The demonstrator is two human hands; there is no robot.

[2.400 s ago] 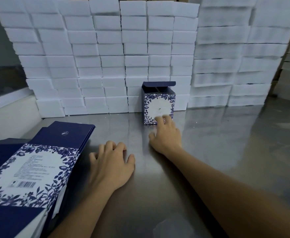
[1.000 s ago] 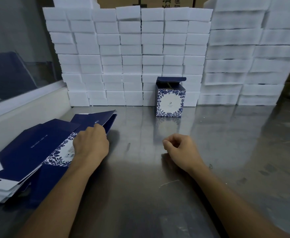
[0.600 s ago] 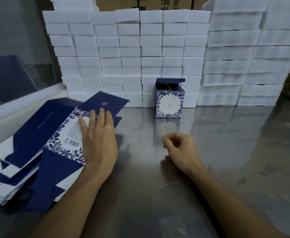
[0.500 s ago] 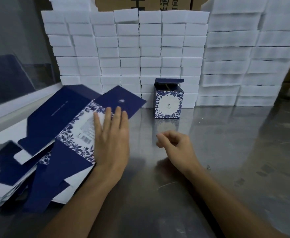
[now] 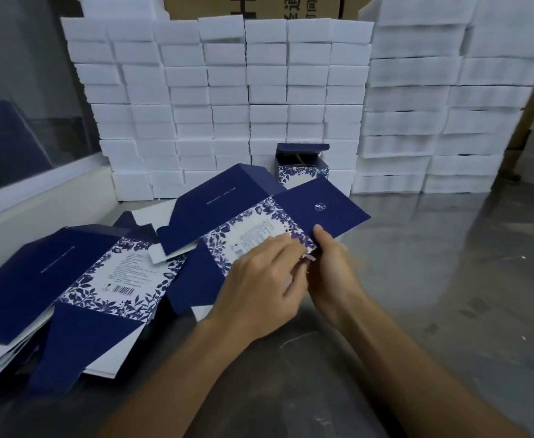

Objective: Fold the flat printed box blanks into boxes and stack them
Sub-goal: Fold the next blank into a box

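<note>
Since half a second back: flat blank (image 5: 259, 216) lifted off pile (image 5: 69, 279), right hand (image 5: 332, 267) now pinching its edge. Left hand (image 5: 259, 286) gripping same edge. Folded box (image 5: 303, 167) at 12 o'clock, on steel table (image 5: 448, 279).

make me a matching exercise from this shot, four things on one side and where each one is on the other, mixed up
Things
1. folded box
2. pile of flat blanks
3. lifted blank
4. white blocks

Places
A. held in both hands: left hand, right hand
B. stacked like a wall at the back
C. standing upright against that wall, lid open
D. lying on the table's left side

Pairs: 1-C, 2-D, 3-A, 4-B
</note>
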